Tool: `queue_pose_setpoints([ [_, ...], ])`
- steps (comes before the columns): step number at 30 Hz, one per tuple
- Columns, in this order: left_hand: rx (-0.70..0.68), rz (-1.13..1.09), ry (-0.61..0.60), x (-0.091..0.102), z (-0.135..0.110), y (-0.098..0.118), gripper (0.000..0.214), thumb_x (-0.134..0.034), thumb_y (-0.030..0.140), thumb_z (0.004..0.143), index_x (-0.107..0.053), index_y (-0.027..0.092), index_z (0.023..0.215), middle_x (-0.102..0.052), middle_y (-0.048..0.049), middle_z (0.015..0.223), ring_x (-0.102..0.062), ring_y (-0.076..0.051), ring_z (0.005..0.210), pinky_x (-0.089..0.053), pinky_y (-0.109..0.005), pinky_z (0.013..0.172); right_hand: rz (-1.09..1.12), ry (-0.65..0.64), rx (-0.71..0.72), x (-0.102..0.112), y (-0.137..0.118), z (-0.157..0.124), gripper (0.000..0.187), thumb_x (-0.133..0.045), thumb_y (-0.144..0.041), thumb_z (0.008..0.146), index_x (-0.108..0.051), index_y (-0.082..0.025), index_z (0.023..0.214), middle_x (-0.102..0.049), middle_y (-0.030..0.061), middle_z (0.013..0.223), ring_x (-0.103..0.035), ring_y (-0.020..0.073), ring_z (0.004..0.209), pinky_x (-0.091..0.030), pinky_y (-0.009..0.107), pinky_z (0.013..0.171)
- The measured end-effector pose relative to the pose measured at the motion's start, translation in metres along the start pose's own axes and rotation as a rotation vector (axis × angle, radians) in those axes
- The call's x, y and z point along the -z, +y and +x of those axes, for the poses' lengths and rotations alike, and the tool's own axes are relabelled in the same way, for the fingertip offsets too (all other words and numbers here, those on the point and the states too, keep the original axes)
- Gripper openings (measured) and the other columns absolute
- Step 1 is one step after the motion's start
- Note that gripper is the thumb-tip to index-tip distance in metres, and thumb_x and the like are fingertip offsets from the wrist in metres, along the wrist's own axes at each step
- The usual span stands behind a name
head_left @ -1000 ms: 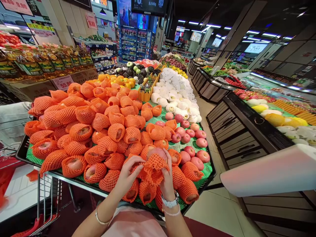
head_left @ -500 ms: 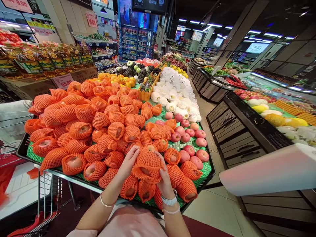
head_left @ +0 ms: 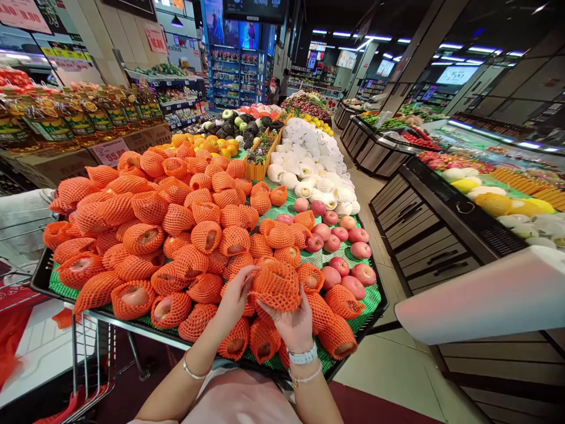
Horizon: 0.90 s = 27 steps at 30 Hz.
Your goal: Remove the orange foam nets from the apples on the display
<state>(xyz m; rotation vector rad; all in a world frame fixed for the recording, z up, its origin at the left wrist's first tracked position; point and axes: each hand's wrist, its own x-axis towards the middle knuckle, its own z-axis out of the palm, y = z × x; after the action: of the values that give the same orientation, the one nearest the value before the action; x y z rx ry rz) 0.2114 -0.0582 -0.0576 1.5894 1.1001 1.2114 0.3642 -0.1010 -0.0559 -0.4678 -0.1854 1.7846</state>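
A net-wrapped fruit, its skin hidden by orange netting, is gripped by left hand and right hand.

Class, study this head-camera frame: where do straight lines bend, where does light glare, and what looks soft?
Head view: the wide lens tilts the black counter toward the edges; ceiling strip lights blow out white; the near white bar at right looks soft; the netted apple in left hand and right hand is sharp, evenly lit.
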Motion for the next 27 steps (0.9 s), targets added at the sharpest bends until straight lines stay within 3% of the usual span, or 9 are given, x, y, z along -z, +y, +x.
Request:
queue_pose_setpoints([
  [3, -0.003, 0.028, -0.012, 0.005, 0.000, -0.009, 0.024, -0.046, 0.034, 0.094, -0.060, 0.023, 0.110, -0.065, -0.0014, 0.084, -0.059, -0.016, 0.065, -0.050, -0.028, 0.065, 0.004, 0.016, -0.012, -0.003, -0.002, -0.001, 0.041, -0.064, -0.055, 0.079, -0.070, -0.027, 0.108, -0.070, 0.0049, 0.121, -0.061, 0.0281, 0.117, -0.038, 0.061, 0.107],
  [5, -0.028, 0.039, -0.004, 0.008, -0.001, -0.014, 0.024, -0.048, 0.035, 0.093, -0.061, 0.022, 0.108, -0.066, -0.0020, 0.084, -0.061, -0.017, 0.069, -0.052, -0.029, 0.067, 0.005, 0.005, -0.015, -0.003, -0.004, -0.002, 0.042, -0.068, -0.052, 0.074, -0.070, -0.027, 0.108, -0.070, 0.0052, 0.122, -0.060, 0.0291, 0.118, -0.037, 0.062, 0.107],
  [9, -0.029, 0.006, -0.084, 0.015, -0.001, -0.018, 0.037, -0.046, 0.034, 0.096, -0.055, 0.022, 0.130, -0.070, -0.0088, 0.109, -0.065, -0.023, 0.104, -0.052, -0.037, 0.092, -0.034, -0.042, -0.030, 0.000, -0.005, -0.004, 0.042, -0.075, -0.036, 0.064, -0.072, -0.025, 0.104, -0.071, 0.0050, 0.119, -0.060, 0.0295, 0.118, -0.036, 0.059, 0.110],
  [13, -0.063, 0.007, -0.167, 0.020, -0.001, -0.020, 0.047, -0.044, 0.028, 0.096, -0.047, 0.023, 0.143, -0.055, -0.0088, 0.144, -0.048, -0.025, 0.134, -0.034, -0.045, 0.114, -0.117, -0.039, -0.032, 0.008, -0.004, -0.002, 0.041, -0.072, -0.022, 0.060, -0.072, -0.026, 0.101, -0.073, 0.0040, 0.114, -0.062, 0.0270, 0.114, -0.031, 0.057, 0.113],
  [17, -0.058, 0.059, -0.206, 0.025, -0.002, -0.018, 0.050, -0.042, 0.023, 0.095, -0.044, 0.025, 0.145, -0.049, -0.0047, 0.149, -0.047, -0.023, 0.136, -0.029, -0.044, 0.117, -0.149, -0.010, -0.038, 0.013, -0.003, 0.001, 0.038, -0.073, -0.033, 0.064, -0.073, -0.026, 0.101, -0.072, 0.0056, 0.115, -0.062, 0.0269, 0.114, -0.030, 0.054, 0.115],
  [21, -0.026, 0.055, -0.170, 0.026, -0.004, -0.015, 0.054, -0.046, 0.019, 0.092, -0.043, 0.026, 0.145, -0.049, -0.0039, 0.150, -0.046, -0.023, 0.136, -0.029, -0.045, 0.117, -0.092, 0.009, -0.060, 0.006, 0.000, 0.005, 0.040, -0.074, -0.052, 0.069, -0.074, -0.026, 0.101, -0.072, 0.0038, 0.117, -0.062, 0.0252, 0.117, -0.034, 0.050, 0.114],
  [27, 0.003, 0.006, -0.156, 0.023, -0.008, -0.011, 0.052, -0.050, 0.017, 0.090, -0.049, 0.028, 0.141, -0.062, -0.0065, 0.137, -0.053, -0.025, 0.130, -0.033, -0.048, 0.114, -0.047, 0.058, -0.050, 0.002, 0.007, 0.014, 0.028, -0.065, -0.051, 0.081, -0.075, -0.028, 0.094, -0.074, -0.0011, 0.115, -0.062, 0.0216, 0.116, -0.037, 0.047, 0.113],
])
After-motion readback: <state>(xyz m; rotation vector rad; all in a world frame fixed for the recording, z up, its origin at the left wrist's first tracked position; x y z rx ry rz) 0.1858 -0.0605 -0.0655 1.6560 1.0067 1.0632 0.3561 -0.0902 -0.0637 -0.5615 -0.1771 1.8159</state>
